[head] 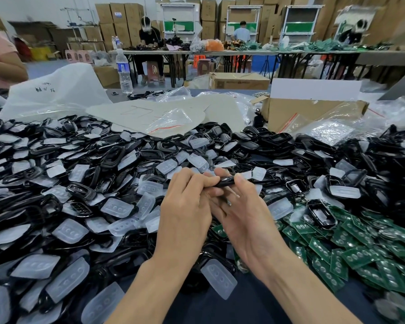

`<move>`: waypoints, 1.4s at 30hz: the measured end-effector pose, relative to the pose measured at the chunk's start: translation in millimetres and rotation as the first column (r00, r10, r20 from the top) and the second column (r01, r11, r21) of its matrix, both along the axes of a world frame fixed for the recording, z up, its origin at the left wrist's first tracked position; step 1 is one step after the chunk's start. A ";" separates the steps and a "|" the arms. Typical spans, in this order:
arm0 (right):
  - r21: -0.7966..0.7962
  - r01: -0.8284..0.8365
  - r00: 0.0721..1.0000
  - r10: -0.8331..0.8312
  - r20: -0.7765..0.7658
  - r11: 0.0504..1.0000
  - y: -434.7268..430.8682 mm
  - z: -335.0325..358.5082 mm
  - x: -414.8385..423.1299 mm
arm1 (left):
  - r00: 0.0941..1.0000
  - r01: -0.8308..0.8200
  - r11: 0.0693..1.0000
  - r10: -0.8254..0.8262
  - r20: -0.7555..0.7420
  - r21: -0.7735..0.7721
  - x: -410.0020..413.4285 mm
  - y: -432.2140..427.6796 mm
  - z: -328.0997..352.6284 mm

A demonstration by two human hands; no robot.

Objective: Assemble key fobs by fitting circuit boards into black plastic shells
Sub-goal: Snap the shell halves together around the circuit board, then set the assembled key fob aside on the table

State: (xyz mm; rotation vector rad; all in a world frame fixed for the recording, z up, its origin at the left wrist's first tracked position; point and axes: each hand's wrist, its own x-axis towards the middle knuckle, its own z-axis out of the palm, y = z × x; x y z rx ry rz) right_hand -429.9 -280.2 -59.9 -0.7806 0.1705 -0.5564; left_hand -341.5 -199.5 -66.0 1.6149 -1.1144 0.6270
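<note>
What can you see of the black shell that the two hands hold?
The black shell looks like glossy plastic, long and rounded, seen from its edge so its inside is hidden. It lies about level, lifted above the heap of parts. The left hand pinches its left end, the right hand its right end.

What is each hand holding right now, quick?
Left hand: closed, pinching one end of the black shell.
Right hand: closed, pinching the shell's other end.
</note>
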 end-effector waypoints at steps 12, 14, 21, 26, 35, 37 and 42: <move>-0.160 0.172 0.983 -0.180 -0.037 0.972 2.4 7.4 -35.8 | 0.956 0.171 0.985 -0.172 -0.240 -0.022 -36.0 -1.3 16.4; -0.248 0.258 0.962 -0.272 -0.024 0.934 2.1 10.4 -56.8 | 0.867 0.236 0.969 -0.242 -0.435 -0.068 -53.9 -7.2 28.9; -0.435 0.597 0.734 -0.678 -0.042 0.674 -12.3 39.3 -147.0 | 0.665 0.486 0.857 -0.490 -0.564 -0.171 -144.3 -39.9 65.6; -0.395 0.777 0.533 -0.846 -0.003 0.490 -22.2 58.5 -234.9 | 0.613 0.604 0.779 -0.590 -0.526 -0.170 -238.9 -67.0 88.1; -0.001 0.974 0.225 -0.974 0.036 0.225 -31.3 62.4 -393.0 | 0.397 0.849 0.518 -0.754 -0.524 -0.102 -409.7 -105.1 103.3; 0.328 0.894 0.304 -0.951 0.052 0.304 -35.2 56.2 -417.0 | 0.360 0.891 0.451 -0.770 -0.526 -0.051 -445.3 -112.2 98.7; 0.482 0.851 0.248 -0.969 -0.022 0.207 -42.2 38.5 -457.3 | 0.369 0.927 0.286 -0.814 -0.449 0.243 -508.6 -120.1 82.0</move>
